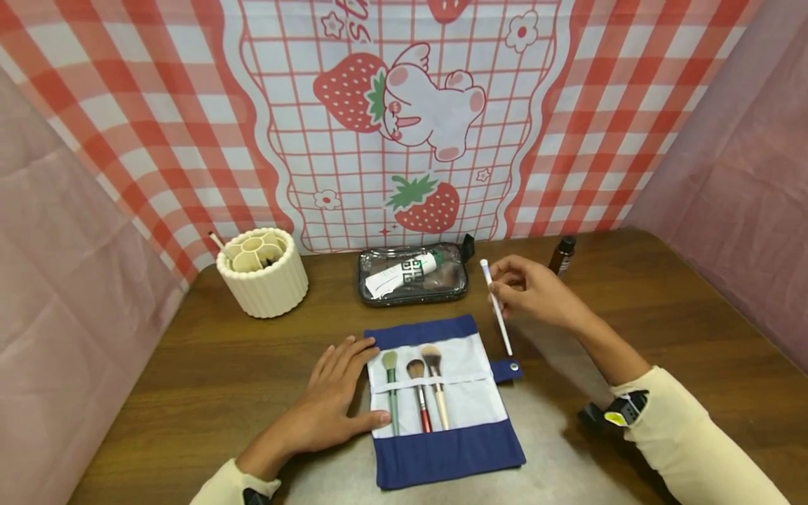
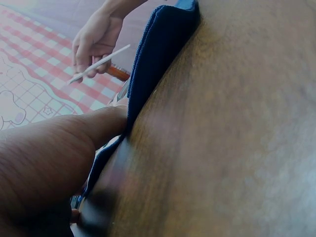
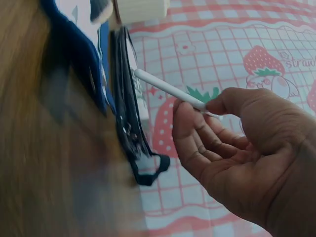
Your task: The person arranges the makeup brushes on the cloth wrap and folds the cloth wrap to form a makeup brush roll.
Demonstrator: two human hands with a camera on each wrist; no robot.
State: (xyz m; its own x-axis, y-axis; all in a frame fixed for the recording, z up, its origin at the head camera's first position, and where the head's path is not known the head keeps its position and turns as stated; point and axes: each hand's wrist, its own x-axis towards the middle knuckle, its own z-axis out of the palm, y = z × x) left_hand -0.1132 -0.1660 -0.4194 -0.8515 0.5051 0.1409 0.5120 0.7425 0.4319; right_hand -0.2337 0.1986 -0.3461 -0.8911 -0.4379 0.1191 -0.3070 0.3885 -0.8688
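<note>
A navy and white cloth brush roll [image 1: 451, 459] lies unfolded on the table. Under its white strap sit a green makeup brush [image 1: 391, 379], a red-handled brush [image 1: 421, 394] and a cream-handled brush [image 1: 438, 393]. My left hand [image 1: 334, 403] rests along the roll's left edge, fingers spread and thumb on the cloth. To the right, above the roll's snap tab [image 1: 508, 369], my right hand [image 1: 527, 291] pinches a slim white brush [image 1: 499, 312] between thumb and fingers. In the right wrist view the white brush [image 3: 168, 89] slants across, its one end near the fingertips.
Behind the roll lies a clear pouch [image 1: 413, 273] with black trim, holding a white tube. A cream ribbed holder [image 1: 264, 277] with divided slots stands at the back left. Past my right hand is a small dark bottle [image 1: 563, 255]. A checked strawberry cloth [image 1: 404, 196] hangs behind the table.
</note>
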